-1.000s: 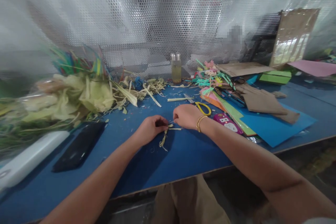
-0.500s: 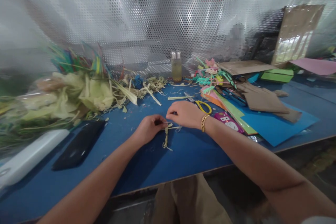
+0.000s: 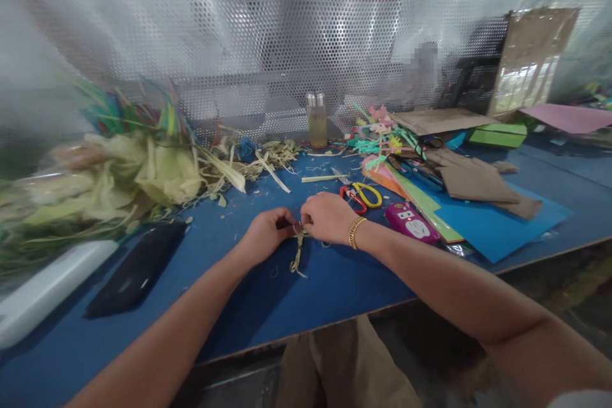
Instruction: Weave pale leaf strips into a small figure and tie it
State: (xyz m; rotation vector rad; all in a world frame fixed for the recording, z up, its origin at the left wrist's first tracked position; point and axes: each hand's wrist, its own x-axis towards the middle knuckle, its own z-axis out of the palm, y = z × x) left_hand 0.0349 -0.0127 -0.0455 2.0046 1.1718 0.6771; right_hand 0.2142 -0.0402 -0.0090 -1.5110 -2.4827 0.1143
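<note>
Near the middle of the blue table, my left hand [image 3: 268, 234] pinches a small pale braided strip [image 3: 297, 255], which looks like dried husk or leaf fibre. Its knotted lower end with loose threads hangs toward the front edge. My right hand [image 3: 329, 217], with a gold bracelet at the wrist, meets the left fingertips and is closed at the strip's upper end. Where the fingertips come together, the fibre is mostly hidden. Just beyond my right hand lie scissors with yellow and red handles [image 3: 366, 194] and a flat pale strip [image 3: 325, 178].
Pale husks [image 3: 167, 169] are heaped at the left, behind a black case [image 3: 136, 268] and a white oblong device [image 3: 57, 290]. A bottle [image 3: 317, 124] stands before the perforated metal screen [image 3: 268, 32]. Rightward are a purple power socket [image 3: 411, 223], paper flowers [image 3: 382, 137] and blue paper [image 3: 507, 236].
My right hand has come down and closer to my left fingertips, uncovering the scissors' red handle. The left hand stays with the braided strip. The view has shifted slightly.
</note>
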